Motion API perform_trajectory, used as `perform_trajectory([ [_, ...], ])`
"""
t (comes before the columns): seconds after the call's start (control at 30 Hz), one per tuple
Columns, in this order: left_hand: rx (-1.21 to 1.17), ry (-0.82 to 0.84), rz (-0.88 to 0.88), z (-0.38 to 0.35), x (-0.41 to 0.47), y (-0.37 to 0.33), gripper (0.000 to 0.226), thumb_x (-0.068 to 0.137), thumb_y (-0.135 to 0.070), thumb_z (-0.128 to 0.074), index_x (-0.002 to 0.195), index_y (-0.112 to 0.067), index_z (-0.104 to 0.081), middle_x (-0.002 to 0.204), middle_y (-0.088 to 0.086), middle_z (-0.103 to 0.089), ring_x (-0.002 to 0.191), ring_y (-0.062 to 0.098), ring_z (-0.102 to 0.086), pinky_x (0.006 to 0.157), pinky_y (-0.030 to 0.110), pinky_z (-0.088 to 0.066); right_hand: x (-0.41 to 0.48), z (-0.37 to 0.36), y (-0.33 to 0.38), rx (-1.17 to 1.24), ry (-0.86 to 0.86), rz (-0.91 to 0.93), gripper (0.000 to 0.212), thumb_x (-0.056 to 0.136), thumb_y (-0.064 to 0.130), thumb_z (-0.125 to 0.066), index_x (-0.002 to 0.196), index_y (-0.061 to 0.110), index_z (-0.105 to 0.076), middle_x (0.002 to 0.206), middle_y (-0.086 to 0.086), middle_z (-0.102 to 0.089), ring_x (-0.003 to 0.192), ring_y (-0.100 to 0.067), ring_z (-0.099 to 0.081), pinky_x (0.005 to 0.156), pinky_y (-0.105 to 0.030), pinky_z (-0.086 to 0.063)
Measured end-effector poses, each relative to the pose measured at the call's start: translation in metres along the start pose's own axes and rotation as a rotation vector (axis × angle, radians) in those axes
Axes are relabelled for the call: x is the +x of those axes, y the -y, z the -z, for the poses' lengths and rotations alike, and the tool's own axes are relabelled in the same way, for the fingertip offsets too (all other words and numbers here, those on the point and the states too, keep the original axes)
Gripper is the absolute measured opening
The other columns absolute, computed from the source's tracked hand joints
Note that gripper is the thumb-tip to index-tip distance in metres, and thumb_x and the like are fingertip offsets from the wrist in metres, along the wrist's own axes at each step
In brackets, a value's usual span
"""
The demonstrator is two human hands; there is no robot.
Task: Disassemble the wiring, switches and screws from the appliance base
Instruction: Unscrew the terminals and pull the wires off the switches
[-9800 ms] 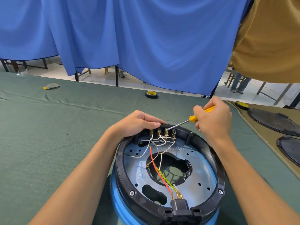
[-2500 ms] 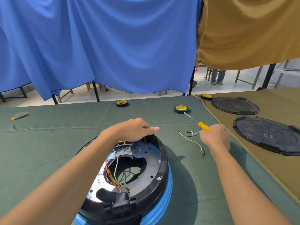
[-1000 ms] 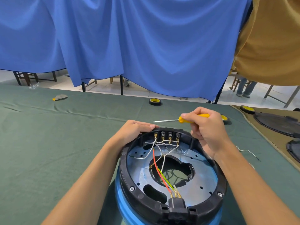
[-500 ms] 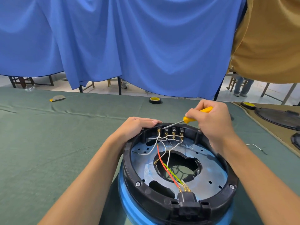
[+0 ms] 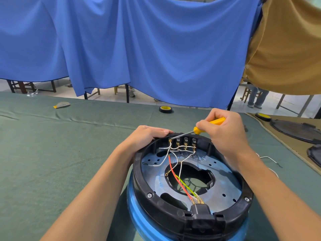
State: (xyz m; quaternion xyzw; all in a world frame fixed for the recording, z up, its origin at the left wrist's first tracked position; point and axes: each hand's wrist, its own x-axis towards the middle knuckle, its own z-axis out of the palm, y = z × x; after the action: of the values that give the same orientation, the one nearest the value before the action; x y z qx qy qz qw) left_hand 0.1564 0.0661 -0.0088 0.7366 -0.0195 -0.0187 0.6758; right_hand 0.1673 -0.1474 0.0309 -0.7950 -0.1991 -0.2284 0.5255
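The round appliance base (image 5: 231,212), black rim over a blue body, stands upside down in front of me. A row of switches (image 5: 182,141) with brass terminals sits at its far inner wall, joined by white wires (image 5: 165,158). Red and green-yellow wires (image 5: 180,182) run to the black plug socket (image 5: 199,212) at the near rim. My left hand (image 5: 147,135) grips the far left rim. My right hand (image 5: 224,131) holds a yellow-handled screwdriver (image 5: 211,124), its tip at the leftmost switch terminal.
A removed white wire (image 5: 271,160) lies on the green cloth right of the base. Two tape rolls (image 5: 166,109) (image 5: 263,116) and black round covers (image 5: 298,130) lie beyond. A small grey scrap (image 5: 61,104) sits far left. Blue and tan cloths hang behind.
The screwdriver tip has come down from above the rim to the leftmost switch terminal. Earlier my right hand set a freed wire on the cloth at the right. My left hand stays on the rim.
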Motion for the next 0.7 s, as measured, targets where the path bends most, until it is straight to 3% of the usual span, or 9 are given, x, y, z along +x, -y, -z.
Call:
perform_trajectory([
  [0.27,0.030,0.004,-0.003,0.000,-0.002,-0.002,0.020,0.092,-0.021,-0.060,0.101,-0.022,-0.078,0.102,0.000,-0.075,0.096,0.015,-0.071,0.081,0.025,-0.053,0.003,0.001,0.014,-0.182,0.075,0.156,0.026,0.072,0.015,-0.072,0.054,0.010,-0.054,0.050,-0.002,-0.047,0.053,-0.013,-0.042,0.051,-0.024,-0.033],
  [0.43,-0.009,-0.014,-0.004,-0.001,-0.003,-0.002,0.018,0.091,-0.019,-0.062,0.094,-0.024,-0.080,0.097,0.000,-0.076,0.089,0.013,-0.073,0.065,0.016,-0.054,0.030,-0.001,0.036,-0.267,0.301,0.198,0.027,0.068,0.013,-0.071,0.050,0.008,-0.051,0.036,0.009,-0.039,0.042,-0.007,-0.037,0.041,-0.010,-0.027],
  [0.57,-0.043,-0.009,-0.002,-0.001,-0.001,0.000,0.019,0.091,-0.017,-0.062,0.096,-0.021,-0.080,0.099,0.002,-0.076,0.092,0.016,-0.072,0.068,0.018,-0.054,0.053,-0.004,0.039,-0.139,0.455,0.098,0.033,0.072,0.006,-0.067,0.050,0.006,-0.042,0.032,0.011,-0.042,0.035,-0.008,-0.026,0.036,-0.013,-0.020],
  [0.7,-0.028,-0.030,-0.015,-0.001,-0.001,0.000,0.018,0.091,-0.015,-0.063,0.094,-0.021,-0.080,0.096,0.000,-0.076,0.087,0.012,-0.073,0.063,0.013,-0.052,0.074,-0.010,0.028,-0.028,0.513,-0.096,0.042,0.071,0.004,-0.064,0.041,0.015,-0.036,0.040,0.001,-0.044,0.047,-0.016,-0.020,0.044,-0.021,-0.017],
])
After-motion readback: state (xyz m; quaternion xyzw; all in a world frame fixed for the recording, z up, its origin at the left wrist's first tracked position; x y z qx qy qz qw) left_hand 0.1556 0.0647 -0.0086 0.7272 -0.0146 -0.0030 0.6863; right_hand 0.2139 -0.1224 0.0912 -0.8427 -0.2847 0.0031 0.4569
